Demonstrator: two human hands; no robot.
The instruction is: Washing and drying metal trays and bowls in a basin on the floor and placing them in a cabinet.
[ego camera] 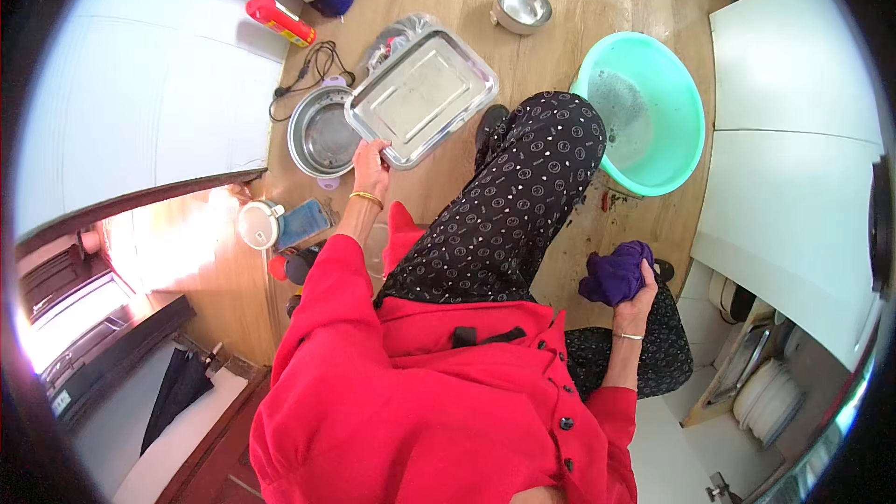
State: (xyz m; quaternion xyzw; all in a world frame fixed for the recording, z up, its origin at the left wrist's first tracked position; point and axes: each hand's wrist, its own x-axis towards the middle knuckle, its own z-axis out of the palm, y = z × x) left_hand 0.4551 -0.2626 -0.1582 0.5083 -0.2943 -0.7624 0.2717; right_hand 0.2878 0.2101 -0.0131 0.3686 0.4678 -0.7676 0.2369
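My left hand (372, 166) grips the near corner of a shallow rectangular metal tray (423, 98), which is tilted over the floor. Beneath the tray's left side, a round metal pot (323, 131) with lilac handles is partly covered. A bunched purple cloth (616, 274) is in my right hand (638, 292), held low by my right leg. Beyond my knee stands a mint-green plastic basin (675, 126) with sudsy, greyish water in its bottom.
A small metal bowl (523, 7) is on the wood-patterned floor. Left lie a red bottle (280, 19), a black cable (318, 63), a lidded white container (260, 225) and a blue flat item (304, 224). White cabinets (791, 210) border the right; an open one holds stacked plates (768, 402).
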